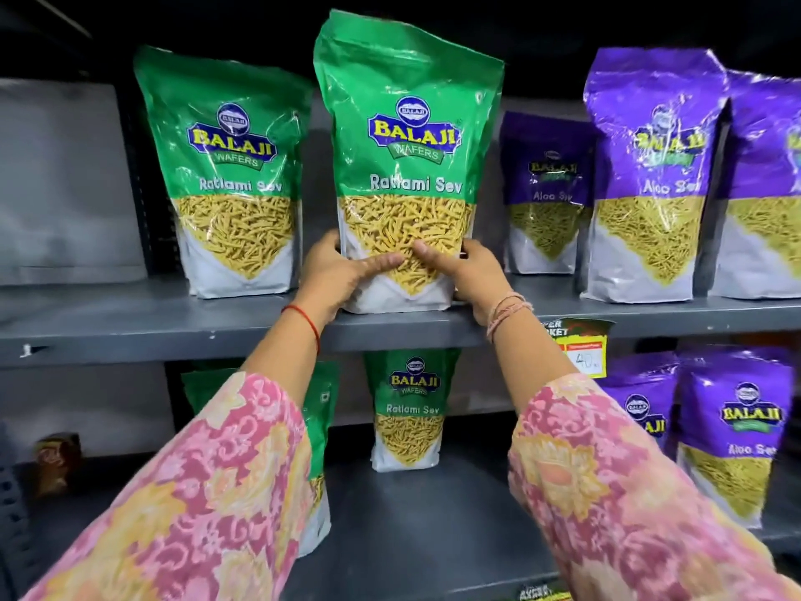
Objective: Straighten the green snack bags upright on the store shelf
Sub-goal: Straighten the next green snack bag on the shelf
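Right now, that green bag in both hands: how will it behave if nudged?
The green bag looks tall on a narrow base, so probably tips easily. Its glossy film likely slips between the left hand and right hand. Loose contents probably shift.
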